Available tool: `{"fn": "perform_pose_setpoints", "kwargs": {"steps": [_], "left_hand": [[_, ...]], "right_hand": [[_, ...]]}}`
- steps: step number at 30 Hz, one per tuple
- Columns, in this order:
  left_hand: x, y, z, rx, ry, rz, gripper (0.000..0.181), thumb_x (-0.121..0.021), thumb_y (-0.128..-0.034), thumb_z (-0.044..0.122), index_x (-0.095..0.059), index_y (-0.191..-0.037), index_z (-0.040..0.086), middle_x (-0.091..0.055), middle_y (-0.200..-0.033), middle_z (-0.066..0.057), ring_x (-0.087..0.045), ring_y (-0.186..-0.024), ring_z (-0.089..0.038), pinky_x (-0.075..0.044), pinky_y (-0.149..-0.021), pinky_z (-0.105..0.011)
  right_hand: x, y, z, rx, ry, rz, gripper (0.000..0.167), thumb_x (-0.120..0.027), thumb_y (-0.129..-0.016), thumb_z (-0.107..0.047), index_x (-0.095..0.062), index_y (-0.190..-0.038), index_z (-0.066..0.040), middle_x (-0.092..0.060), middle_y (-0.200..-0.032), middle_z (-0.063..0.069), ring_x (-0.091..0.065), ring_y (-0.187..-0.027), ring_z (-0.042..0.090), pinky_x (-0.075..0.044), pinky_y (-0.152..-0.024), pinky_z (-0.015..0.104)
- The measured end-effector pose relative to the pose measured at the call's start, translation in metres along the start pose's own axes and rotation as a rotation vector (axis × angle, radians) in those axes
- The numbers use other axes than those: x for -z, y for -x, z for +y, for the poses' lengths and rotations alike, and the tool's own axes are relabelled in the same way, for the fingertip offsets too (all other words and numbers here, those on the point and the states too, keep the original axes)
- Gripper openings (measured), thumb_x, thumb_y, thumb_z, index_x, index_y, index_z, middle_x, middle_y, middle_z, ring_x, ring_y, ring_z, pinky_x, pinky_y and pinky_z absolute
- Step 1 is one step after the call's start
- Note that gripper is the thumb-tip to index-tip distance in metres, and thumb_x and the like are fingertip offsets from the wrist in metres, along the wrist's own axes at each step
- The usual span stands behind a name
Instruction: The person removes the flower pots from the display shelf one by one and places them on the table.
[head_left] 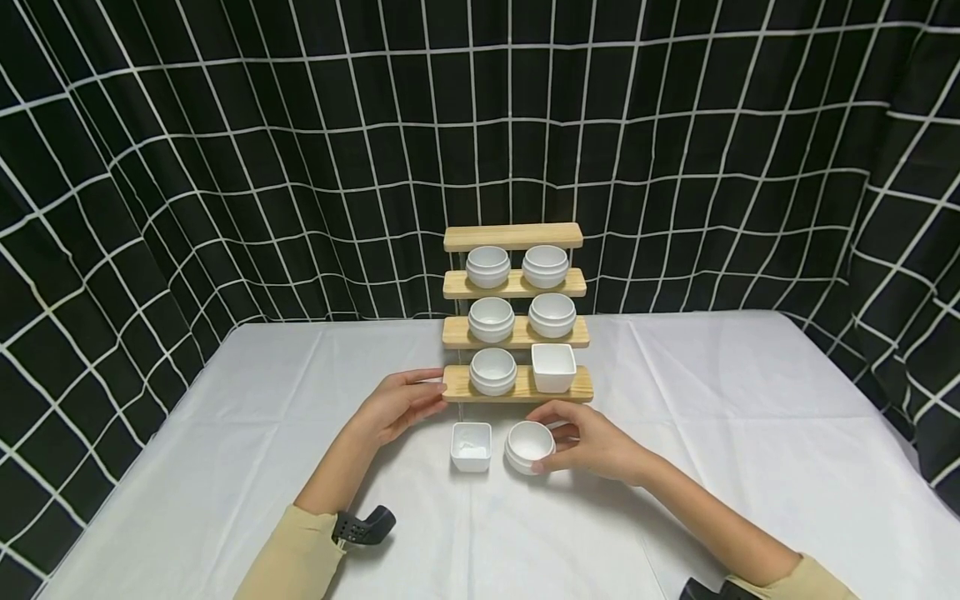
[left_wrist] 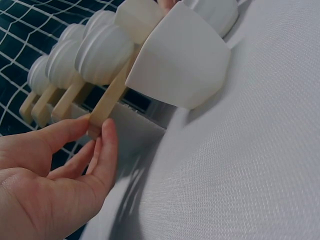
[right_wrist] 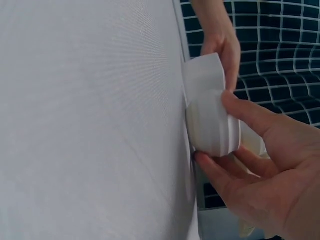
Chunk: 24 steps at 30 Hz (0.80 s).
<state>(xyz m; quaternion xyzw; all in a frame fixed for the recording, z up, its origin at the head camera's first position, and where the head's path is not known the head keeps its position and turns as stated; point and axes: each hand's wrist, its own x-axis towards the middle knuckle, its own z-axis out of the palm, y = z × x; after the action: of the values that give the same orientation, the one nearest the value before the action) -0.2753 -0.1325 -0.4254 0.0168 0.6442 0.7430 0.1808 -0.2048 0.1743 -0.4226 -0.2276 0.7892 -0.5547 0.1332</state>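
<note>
The bowl [head_left: 528, 450] at the right hand [head_left: 596, 443] was white.
Beyond that hand, black cloth [head_left: 528, 154] bore a white grid.

On the white surface [head_left: 720, 383], the passage is free well left and right of the wooden rack [head_left: 522, 336]. In front, a square cup [head_left: 472, 454] and a round bowl [head_left: 527, 443] leave narrow gap. The left hand [head_left: 405, 406] blocks the left end of the lowest shelf [head_left: 523, 382]; the right hand [head_left: 596, 442], the bowl's right side.

Head view looks down; close wrist views share the held bowl [right_wrist: 210, 125].
</note>
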Motion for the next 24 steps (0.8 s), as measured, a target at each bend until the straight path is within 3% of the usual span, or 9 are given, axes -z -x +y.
{"fn": "perform_pose_setpoints", "kwargs": {"steps": [24], "left_hand": [[-0.0002,0.0005,0.0003,-0.002,0.001,-0.006,0.05,-0.056,-0.1048,-0.007,-0.042,-0.152,-0.015,-0.067,-0.115,-0.016,-0.071,-0.089,-0.01,-0.066,-0.087,-0.02]], "right_hand": [[0.0007,0.001,-0.0025,0.02,0.022,-0.007,0.055,-0.087,-0.084,-0.003,-0.06,-0.131,0.011,-0.063,-0.129,0.024,-0.068,-0.114,0.035,-0.063,-0.1,0.03]]}}
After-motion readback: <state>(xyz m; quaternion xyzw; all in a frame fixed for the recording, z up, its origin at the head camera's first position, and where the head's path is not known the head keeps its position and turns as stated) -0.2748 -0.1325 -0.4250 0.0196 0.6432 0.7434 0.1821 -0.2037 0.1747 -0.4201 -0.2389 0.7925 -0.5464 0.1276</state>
